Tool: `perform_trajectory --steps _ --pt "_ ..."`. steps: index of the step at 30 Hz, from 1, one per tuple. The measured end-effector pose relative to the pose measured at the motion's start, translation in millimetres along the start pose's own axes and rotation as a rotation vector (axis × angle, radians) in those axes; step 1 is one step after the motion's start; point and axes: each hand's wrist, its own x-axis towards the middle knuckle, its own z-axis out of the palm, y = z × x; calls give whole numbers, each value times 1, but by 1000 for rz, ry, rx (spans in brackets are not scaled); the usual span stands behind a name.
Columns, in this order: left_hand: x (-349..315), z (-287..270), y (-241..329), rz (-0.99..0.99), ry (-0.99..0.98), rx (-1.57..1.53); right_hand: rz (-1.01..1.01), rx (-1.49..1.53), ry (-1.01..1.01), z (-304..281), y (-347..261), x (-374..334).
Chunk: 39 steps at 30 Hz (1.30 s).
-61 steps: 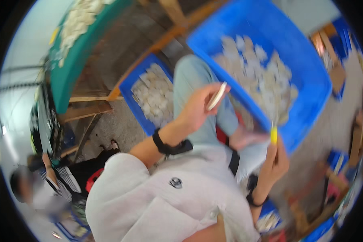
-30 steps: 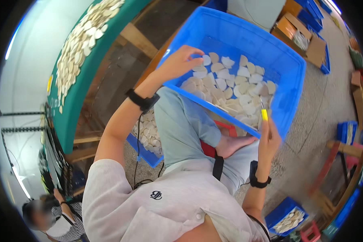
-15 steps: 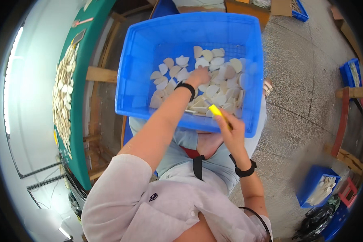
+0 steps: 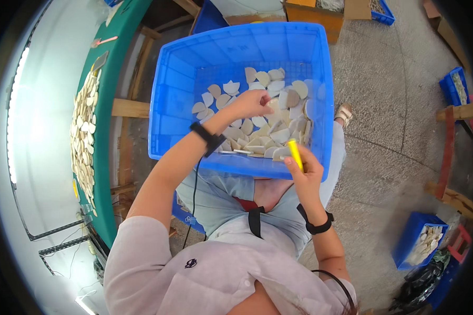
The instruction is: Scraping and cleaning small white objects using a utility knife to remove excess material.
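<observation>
A large blue plastic crate (image 4: pixel 160 100) rests across my lap. Pale flat pieces (image 4: pixel 259 122), many half-round with white or beige faces, lie loosely over its bottom. Inside it, my left hand (image 4: pixel 253 103) is closed in a pinch above the heap, on what looks like one pale flat piece (image 4: pixel 273 106), partly hidden by the fingers. By the crate's near right edge my right hand (image 4: pixel 307 173) is wrapped round a slim yellow-handled tool (image 4: pixel 295 155), pointing up and away from me. Its exact kind does not show.
On the left, a green-topped table (image 4: pixel 105 68) carries a long pile of similar pale pieces (image 4: pixel 82 134). Smaller blue crates (image 4: pixel 404 247) with pale pieces stand at the right, near a red stool (image 4: pixel 460 244) and a black plastic bag (image 4: pixel 418 286). Cardboard boxes (image 4: pixel 357 9) sit behind.
My left hand has lifted from the heap and drawn slightly back toward me. My right hand has turned the yellow-handled tool more upright. The crate has shifted a little left.
</observation>
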Motion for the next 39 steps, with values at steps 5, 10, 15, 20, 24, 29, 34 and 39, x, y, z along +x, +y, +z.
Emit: perform_trajectory --steps 5,10,15,20,24,29,34,39 --pt "-109 -24 73 66 -30 -471 109 15 69 10 -40 -7" --pt "-174 -20 83 182 37 -637 93 -38 14 32 -61 -23" --pt "-217 7 72 308 105 -918 192 223 -133 49 -69 -42" --pt "-241 30 72 382 122 -1292 171 -9 -170 69 -69 -64" --pt "-259 35 61 419 269 -1210 -171 -269 -132 80 -79 -77" --pt "-278 35 51 350 305 -1231 -532 -779 -369 88 -98 -79" --pt "-279 43 44 438 407 -1173 -551 -883 -454 92 -101 -81" --pt "-285 41 44 399 502 -996 -631 -931 -464 94 -99 -83"
